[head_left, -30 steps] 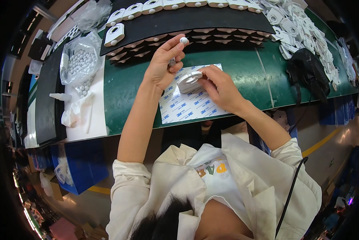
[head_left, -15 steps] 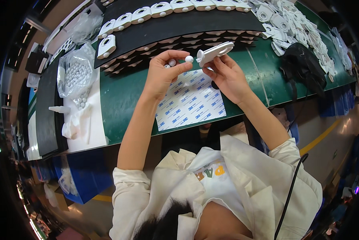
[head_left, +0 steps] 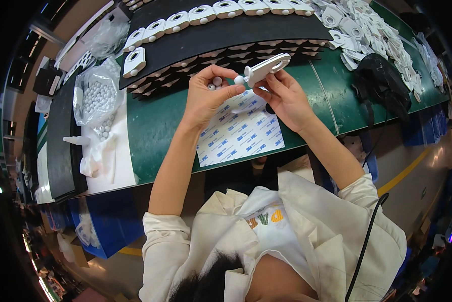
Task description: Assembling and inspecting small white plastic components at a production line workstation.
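Observation:
Between the thumb and forefinger of my left hand (head_left: 210,94) is a small white ball (head_left: 239,80). A few more balls (head_left: 216,81) sit in the curl of the same hand. My right hand (head_left: 287,98) grips a flat white plastic part (head_left: 267,69) that has a rounded opening at its far end. The pinched ball meets the small stub on the part's left end; whether it is seated there I cannot tell. Below both hands lies a white sheet with blue print (head_left: 241,133) on the green table (head_left: 158,126).
Stacked black boards (head_left: 221,38) carry rows of white parts with balls. A clear bag of white balls (head_left: 96,100), a small white bottle (head_left: 76,140) and white cloth (head_left: 99,163) lie left. Loose white parts (head_left: 354,30) and a black bag (head_left: 379,83) lie right.
The pinched ball and the stub of the white part were a little apart and are now touching. The part has shifted slightly left toward my left hand.

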Action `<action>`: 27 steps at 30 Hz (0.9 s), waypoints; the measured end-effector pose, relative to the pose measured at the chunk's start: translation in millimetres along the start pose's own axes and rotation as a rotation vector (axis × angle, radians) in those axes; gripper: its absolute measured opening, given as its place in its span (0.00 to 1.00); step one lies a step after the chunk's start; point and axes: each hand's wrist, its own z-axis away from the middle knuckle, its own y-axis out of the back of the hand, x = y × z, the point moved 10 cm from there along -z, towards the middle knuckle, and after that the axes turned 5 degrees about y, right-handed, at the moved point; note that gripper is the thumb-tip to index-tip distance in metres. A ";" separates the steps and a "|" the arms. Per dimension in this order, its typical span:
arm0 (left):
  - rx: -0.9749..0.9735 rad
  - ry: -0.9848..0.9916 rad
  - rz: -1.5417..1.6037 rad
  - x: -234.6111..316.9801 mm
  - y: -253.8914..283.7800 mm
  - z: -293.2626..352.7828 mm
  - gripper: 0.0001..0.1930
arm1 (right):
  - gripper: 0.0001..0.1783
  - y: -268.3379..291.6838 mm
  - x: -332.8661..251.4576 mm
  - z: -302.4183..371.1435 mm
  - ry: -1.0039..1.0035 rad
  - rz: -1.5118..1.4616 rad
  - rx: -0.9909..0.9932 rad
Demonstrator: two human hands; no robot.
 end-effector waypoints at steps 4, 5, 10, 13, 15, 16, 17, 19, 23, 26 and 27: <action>-0.004 -0.037 0.000 1.6 -0.3 -1.0 0.15 | 0.15 0.4 0.6 -0.6 -0.002 0.015 -0.002; -0.014 -0.066 -0.007 3.6 -1.3 -0.9 0.15 | 0.14 0.1 0.9 -0.4 -0.004 0.018 -0.004; -0.014 -0.181 -0.125 15.9 -4.4 2.0 0.14 | 0.15 -3.5 0.7 -0.7 -0.016 0.062 -0.030; -0.018 -0.200 -0.155 19.5 -6.2 4.3 0.16 | 0.14 -8.2 -2.0 -2.6 -0.010 0.145 -0.060; -0.007 -0.200 -0.150 20.0 -3.8 5.3 0.17 | 0.14 -11.5 -6.7 -6.8 0.003 0.208 -0.087; -0.010 -0.239 -0.156 22.0 -2.9 5.3 0.18 | 0.14 -16.6 -11.0 -10.6 0.006 0.280 -0.127; -0.013 -0.279 -0.162 26.1 -2.4 5.9 0.19 | 0.13 -24.5 -15.2 -14.8 0.011 0.353 -0.168; 0.035 -0.283 -0.080 30.0 4.6 6.8 0.19 | 0.11 -45.5 -33.0 -24.2 0.089 0.518 -0.218; 0.187 -0.229 0.057 22.6 33.5 2.3 0.16 | 0.15 -100.9 -59.5 -58.4 0.253 0.740 -0.359; 0.149 -0.109 0.125 5.8 38.6 -8.3 0.14 | 0.21 -132.6 -60.0 -87.3 0.345 0.802 -0.309; 0.130 -0.042 0.080 0.3 33.9 -10.4 0.15 | 0.22 -141.6 -52.8 -98.6 0.307 0.895 -0.331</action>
